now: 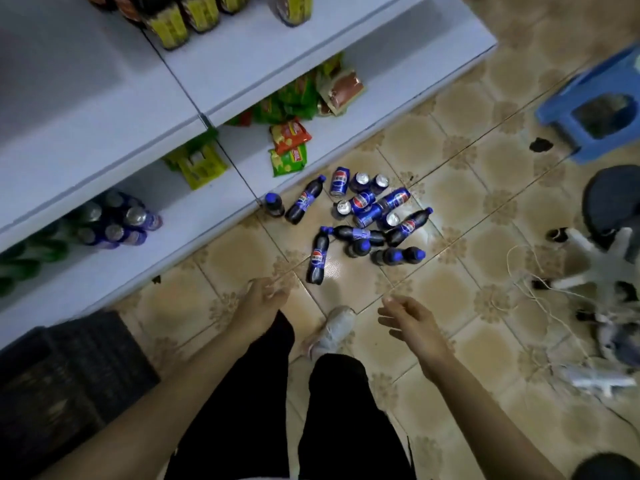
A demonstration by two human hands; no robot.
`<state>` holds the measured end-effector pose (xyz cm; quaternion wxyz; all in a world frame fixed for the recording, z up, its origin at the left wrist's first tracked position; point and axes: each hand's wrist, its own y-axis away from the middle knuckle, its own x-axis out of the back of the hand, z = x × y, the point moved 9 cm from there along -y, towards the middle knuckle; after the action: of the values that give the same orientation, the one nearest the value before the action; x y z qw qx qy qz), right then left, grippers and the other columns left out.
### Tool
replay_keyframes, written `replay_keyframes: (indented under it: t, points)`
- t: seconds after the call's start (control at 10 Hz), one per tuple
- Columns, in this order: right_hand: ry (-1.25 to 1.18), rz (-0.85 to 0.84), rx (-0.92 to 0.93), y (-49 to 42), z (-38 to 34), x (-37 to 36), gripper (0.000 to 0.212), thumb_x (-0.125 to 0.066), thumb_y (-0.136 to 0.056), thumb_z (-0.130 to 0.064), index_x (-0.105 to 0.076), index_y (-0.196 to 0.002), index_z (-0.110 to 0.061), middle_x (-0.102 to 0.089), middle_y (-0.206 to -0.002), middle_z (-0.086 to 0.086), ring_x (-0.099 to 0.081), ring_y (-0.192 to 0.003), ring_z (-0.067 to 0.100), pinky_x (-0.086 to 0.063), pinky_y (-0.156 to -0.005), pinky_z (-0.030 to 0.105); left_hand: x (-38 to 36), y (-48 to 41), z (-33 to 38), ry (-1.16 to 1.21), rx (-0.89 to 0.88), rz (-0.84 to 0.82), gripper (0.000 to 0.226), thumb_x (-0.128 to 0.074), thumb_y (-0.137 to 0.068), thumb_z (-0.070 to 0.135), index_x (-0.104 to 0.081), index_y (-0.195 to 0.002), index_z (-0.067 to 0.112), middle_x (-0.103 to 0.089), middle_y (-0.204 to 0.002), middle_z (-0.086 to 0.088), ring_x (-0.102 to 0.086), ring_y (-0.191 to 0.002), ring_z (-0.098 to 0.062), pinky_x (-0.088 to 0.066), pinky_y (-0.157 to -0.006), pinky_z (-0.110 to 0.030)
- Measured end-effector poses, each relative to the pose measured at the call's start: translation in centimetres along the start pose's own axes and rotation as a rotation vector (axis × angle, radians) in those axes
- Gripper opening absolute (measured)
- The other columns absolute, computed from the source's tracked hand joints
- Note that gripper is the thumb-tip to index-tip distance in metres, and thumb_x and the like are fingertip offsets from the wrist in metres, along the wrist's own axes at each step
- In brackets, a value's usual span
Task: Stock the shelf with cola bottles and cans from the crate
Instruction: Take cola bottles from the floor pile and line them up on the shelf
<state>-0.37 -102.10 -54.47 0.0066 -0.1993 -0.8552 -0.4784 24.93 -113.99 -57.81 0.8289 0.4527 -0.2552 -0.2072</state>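
Note:
Several cola bottles [319, 255] with blue caps and several blue cola cans [339, 181] lie scattered on the tiled floor in front of the white shelf [194, 216]. One bottle [274, 204] stands upright at the shelf's base. More bottles [117, 220] stand on the low shelf board at the left. A dark crate [62, 382] sits at the lower left against the shelf. My left hand [265, 296] hangs open just below the nearest lying bottle, holding nothing. My right hand [410, 320] is open too, fingers loosely spread, apart from the pile.
Green and red snack packets [289, 143] lie on the lower shelf board, and jars stand on the upper one. A blue plastic stool [595, 102] is at the far right, an office chair base [595, 271] with loose cord below it. My white shoe [332, 330] is between my hands.

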Motion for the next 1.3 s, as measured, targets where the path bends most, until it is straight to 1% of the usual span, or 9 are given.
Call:
replay_keyframes:
  t: [0.1,0.2,0.3,0.4,0.6,0.8,0.9,1.1,1.3]
  points:
    - [0.12,-0.056,0.026,-6.5,0.3,-1.6,0.024,-0.063,-0.091,-0.031,-0.063,-0.107,-0.014,-0.069,-0.096,0.007,-0.067,-0.09,0.024,-0.048,-0.073,0.027,-1.9,-3.5,-3.2,-0.027,0.075,-0.059,0.077,-0.062,-0.078,0.054,-0.037,-0.141,0.016,-0.05,-0.137,-0.006,-0.051,-0.122,-0.025,-0.04,-0.105,-0.045]
    - [0.199,-0.054,0.011,-14.1,2.4,-3.2,0.016,-0.068,-0.087,-0.031,-0.065,-0.098,-0.02,-0.071,-0.092,0.005,-0.068,-0.089,0.026,-0.051,-0.082,0.037,-4.4,-8.9,-7.4,-0.11,0.173,-0.126,0.092,-0.061,-0.064,0.065,-0.042,-0.136,0.012,-0.053,-0.133,-0.014,-0.058,-0.109,-0.025,-0.046,-0.095,-0.039]
    - [0.184,-0.011,-0.051,-21.2,5.4,-5.0,0.018,-0.071,-0.084,-0.034,-0.064,-0.091,-0.019,-0.071,-0.089,0.006,-0.068,-0.077,0.023,-0.054,-0.07,0.034,-7.3,-14.6,-8.9,-0.166,0.201,-0.186,0.066,-0.059,-0.09,0.037,-0.031,-0.144,0.012,-0.044,-0.14,-0.013,-0.05,-0.118,-0.029,-0.043,-0.093,-0.036]
    - [0.142,0.003,-0.139,-27.5,9.3,-7.3,0.022,-0.068,-0.087,-0.029,-0.063,-0.096,-0.01,-0.066,-0.088,0.007,-0.063,-0.068,0.019,-0.045,-0.049,0.016,-10.1,-22.3,-9.7,-0.291,0.123,-0.155,0.067,-0.057,-0.094,0.031,-0.023,-0.148,0.012,-0.035,-0.149,-0.008,-0.039,-0.134,-0.026,-0.036,-0.105,-0.035]
    - [0.362,0.004,-0.124,-39.1,16.8,-12.9,0.046,-0.064,-0.088,-0.043,-0.055,-0.121,-0.012,-0.061,-0.102,0.003,-0.064,-0.1,0.026,-0.051,-0.091,0.043,-15.5,-36.8,-12.5,-0.332,0.038,-0.068,0.044,-0.053,-0.092,0.031,-0.045,-0.133,0.018,-0.059,-0.123,-0.005,-0.057,-0.109,-0.028,-0.046,-0.089,-0.035]
    - [0.321,0.103,-0.124,-47.8,21.3,-16.1,0.066,-0.064,-0.089,-0.041,-0.037,-0.14,-0.009,-0.056,-0.128,0.012,-0.057,-0.097,0.02,-0.043,-0.064,0.022,-19.3,-46.2,-18.8,-0.243,0.012,0.018,0.066,-0.048,-0.068,0.059,-0.052,-0.126,0.027,-0.067,-0.109,0.0,-0.064,-0.094,-0.021,-0.054,-0.08,-0.042]
    - [0.345,0.118,-0.083,-51.3,22.3,-17.3,0.069,-0.066,-0.087,-0.043,-0.034,-0.139,-0.011,-0.056,-0.126,0.01,-0.058,-0.107,0.023,-0.044,-0.078,0.025,-20.5,-48.5,-20.5,-0.23,0.015,0.025,0.069,-0.059,-0.071,0.051,-0.048,-0.131,0.019,-0.061,-0.121,-0.007,-0.059,-0.108,-0.027,-0.049,-0.094,-0.044]
    - [0.343,0.101,-0.119,-54.9,23.0,-19.3,0.055,-0.073,-0.08,-0.034,-0.042,-0.122,-0.016,-0.054,-0.1,-0.001,-0.056,-0.083,0.017,-0.049,-0.071,0.03,-20.8,-49.7,-21.1,-0.293,-0.011,0.064,0.064,-0.065,-0.086,0.024,-0.036,-0.14,0.004,-0.044,-0.139,-0.017,-0.044,-0.127,-0.03,-0.035,-0.102,-0.034]
    - [0.272,-0.002,-0.237,-51.9,20.8,-18.8,0.057,-0.077,-0.075,-0.025,-0.041,-0.117,-0.016,-0.053,-0.094,-0.001,-0.055,-0.08,0.016,-0.054,-0.076,0.034,-20.0,-46.2,-17.8,-0.062,0.087,0.022,0.056,-0.074,-0.065,0.037,-0.055,-0.115,0.018,-0.065,-0.099,0.005,-0.063,-0.095,-0.021,-0.052,-0.086,-0.043]
